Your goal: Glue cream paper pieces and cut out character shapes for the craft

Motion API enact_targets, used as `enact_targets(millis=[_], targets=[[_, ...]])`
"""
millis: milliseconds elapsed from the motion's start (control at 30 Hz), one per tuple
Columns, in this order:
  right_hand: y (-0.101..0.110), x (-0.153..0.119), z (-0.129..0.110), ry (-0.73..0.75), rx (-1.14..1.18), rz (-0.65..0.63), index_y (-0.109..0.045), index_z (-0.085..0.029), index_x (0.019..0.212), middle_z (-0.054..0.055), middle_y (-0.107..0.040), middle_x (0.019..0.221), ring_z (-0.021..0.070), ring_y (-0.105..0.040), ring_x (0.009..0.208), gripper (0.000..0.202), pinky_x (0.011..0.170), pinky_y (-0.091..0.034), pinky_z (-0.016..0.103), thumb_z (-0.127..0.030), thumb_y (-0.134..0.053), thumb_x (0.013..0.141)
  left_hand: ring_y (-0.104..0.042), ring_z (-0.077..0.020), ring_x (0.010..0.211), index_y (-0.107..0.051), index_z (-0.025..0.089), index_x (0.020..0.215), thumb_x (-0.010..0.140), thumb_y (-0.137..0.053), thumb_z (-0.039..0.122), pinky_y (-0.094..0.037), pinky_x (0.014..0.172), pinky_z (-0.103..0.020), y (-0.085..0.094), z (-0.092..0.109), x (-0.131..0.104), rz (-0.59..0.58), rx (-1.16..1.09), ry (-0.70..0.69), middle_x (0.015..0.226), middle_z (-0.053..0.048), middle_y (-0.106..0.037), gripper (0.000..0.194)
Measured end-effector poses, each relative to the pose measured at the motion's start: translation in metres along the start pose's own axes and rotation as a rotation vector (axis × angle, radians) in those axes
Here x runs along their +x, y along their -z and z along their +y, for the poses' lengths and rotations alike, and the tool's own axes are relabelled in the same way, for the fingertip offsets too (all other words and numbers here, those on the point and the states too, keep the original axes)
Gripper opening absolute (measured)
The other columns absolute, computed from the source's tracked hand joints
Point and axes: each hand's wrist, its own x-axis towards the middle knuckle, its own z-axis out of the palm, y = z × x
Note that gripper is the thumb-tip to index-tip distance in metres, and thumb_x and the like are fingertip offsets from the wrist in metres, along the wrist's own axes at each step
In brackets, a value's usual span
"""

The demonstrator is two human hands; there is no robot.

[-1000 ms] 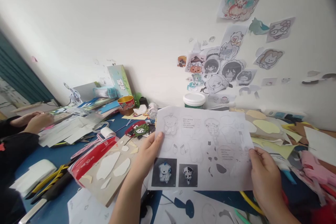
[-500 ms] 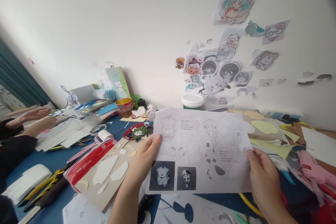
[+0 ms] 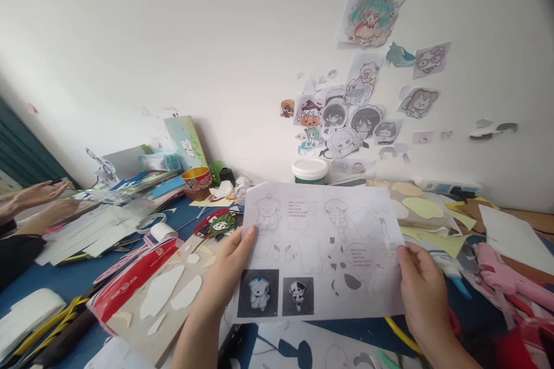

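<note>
A printed pattern sheet [image 3: 320, 253] is held up over the table, facing me. It carries line drawings of cartoon animals, small blocks of text and two dark photos along its lower left. My left hand [image 3: 231, 262] pinches its left edge, thumb on the front. At the right edge my right hand [image 3: 422, 285] grips the paper the same way, fingers partly behind it. Below the sheet lies another printed page [image 3: 298, 351] with dark shapes, partly covered. Left of my forearm is a beige board [image 3: 168, 323] with white cut-out pieces [image 3: 162, 291].
A co-worker's hands [image 3: 38, 199] are at the far left. A white-lidded tub [image 3: 310, 170], a red-gold bowl [image 3: 196, 177] and a green box [image 3: 187, 141] stand near the wall. At right are a pink glue gun [image 3: 504, 271] and yellow paper scraps [image 3: 445, 245]. Cartoon drawings [image 3: 366, 121] hang on the wall.
The view has turned slightly right and up, so the wall, table items and sheet sit further left. Both hands keep the same hold on the sheet.
</note>
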Motion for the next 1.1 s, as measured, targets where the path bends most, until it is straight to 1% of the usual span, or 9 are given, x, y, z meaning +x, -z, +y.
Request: enact_targets(millis=[133, 367, 567, 667, 833, 967, 1100], targets=[[0.0, 0.0, 0.001, 0.0, 0.0, 0.0, -0.057, -0.016, 0.092, 0.007, -0.064, 0.083, 0.0245, -0.057, 0.084, 0.041, 0.073, -0.041, 0.035, -0.053, -0.052, 0.073, -0.06, -0.0178, 0.057, -0.061, 0.018, 0.098, 0.071, -0.057, 0.06, -0.044, 0.048, -0.024, 0.001, -0.001, 0.001, -0.022, -0.027, 0.012, 0.067, -0.002, -0.067, 0.05], [0.001, 0.002, 0.006, -0.005, 0.002, -0.004, -0.056, -0.016, 0.094, 0.007, -0.062, 0.089, 0.0245, -0.056, 0.086, 0.041, 0.075, -0.04, 0.035, -0.053, -0.051, 0.074, -0.06, -0.0171, 0.061, -0.061, 0.017, 0.101, 0.072, -0.056, 0.059, -0.043, 0.048, -0.022, 0.003, -0.004, 0.002, -0.03, -0.01, 0.003, 0.072, -0.004, -0.067, 0.051], [0.0, 0.002, 0.005, 0.013, -0.03, 0.005, -0.055, -0.017, 0.092, 0.007, -0.062, 0.088, 0.0241, -0.055, 0.085, 0.039, 0.075, -0.04, 0.035, -0.052, -0.05, 0.075, -0.062, -0.0188, 0.065, -0.06, 0.017, 0.103, 0.073, -0.056, 0.057, -0.045, 0.053, -0.024, 0.002, -0.002, 0.001, -0.048, -0.04, 0.012, 0.073, -0.004, -0.068, 0.05], [0.0, 0.001, 0.001, 0.025, -0.025, 0.013, -0.055, -0.016, 0.091, 0.008, -0.062, 0.087, 0.0237, -0.055, 0.083, 0.039, 0.073, -0.041, 0.034, -0.051, -0.05, 0.074, -0.062, -0.0186, 0.064, -0.06, 0.018, 0.101, 0.074, -0.055, 0.058, -0.046, 0.053, -0.024, 0.001, -0.001, 0.0, -0.045, -0.03, 0.023, 0.072, -0.003, -0.068, 0.049], [0.001, 0.0, -0.003, 0.018, -0.047, 0.026, -0.055, -0.016, 0.089, 0.007, -0.062, 0.086, 0.0238, -0.056, 0.083, 0.037, 0.073, -0.041, 0.034, -0.049, -0.05, 0.073, -0.061, -0.0167, 0.064, -0.06, 0.017, 0.096, 0.076, -0.054, 0.056, -0.044, 0.054, -0.023, 0.001, -0.003, 0.0, -0.059, -0.026, -0.025, 0.073, -0.002, -0.067, 0.045], [0.001, -0.001, -0.004, 0.013, -0.018, 0.034, -0.054, -0.016, 0.089, 0.006, -0.062, 0.084, 0.0231, -0.056, 0.083, 0.037, 0.075, -0.041, 0.034, -0.048, -0.05, 0.072, -0.06, -0.0162, 0.065, -0.06, 0.016, 0.091, 0.076, -0.054, 0.057, -0.043, 0.055, -0.023, 0.001, -0.006, 0.002, -0.063, -0.017, -0.029, 0.073, -0.002, -0.066, 0.044], [0.0, -0.002, -0.004, 0.018, -0.041, 0.029, -0.055, -0.016, 0.089, 0.006, -0.061, 0.085, 0.0232, -0.056, 0.084, 0.037, 0.075, -0.041, 0.034, -0.048, -0.05, 0.072, -0.06, -0.0165, 0.068, -0.059, 0.018, 0.093, 0.076, -0.053, 0.057, -0.043, 0.056, -0.023, 0.001, -0.007, 0.004, -0.069, -0.016, -0.017, 0.071, 0.0, -0.065, 0.043]])
